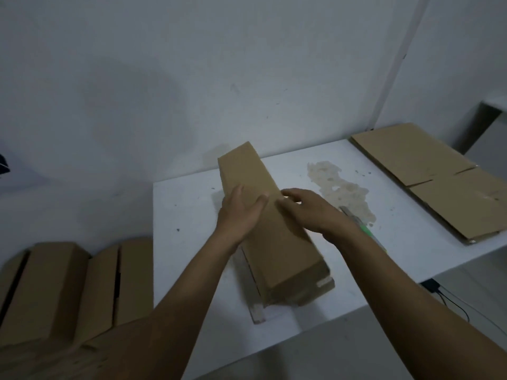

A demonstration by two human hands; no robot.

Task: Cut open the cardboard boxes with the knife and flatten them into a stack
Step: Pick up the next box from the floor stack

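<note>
Box (279, 250) under L grip (241, 212) & R grip (315, 212), prob. touching.

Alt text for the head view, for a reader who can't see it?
A person's left hand and right hand rest on a long box lying on a white table. A knife lies by the right wrist; a flattened stack sits far right, and more boxes stand on the left.

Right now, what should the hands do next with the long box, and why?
Probably the right hand should pick up the knife lying beside it. The long box looks uncut, with tape on its end. Both hands rest on it, and neither holds the knife.
</note>
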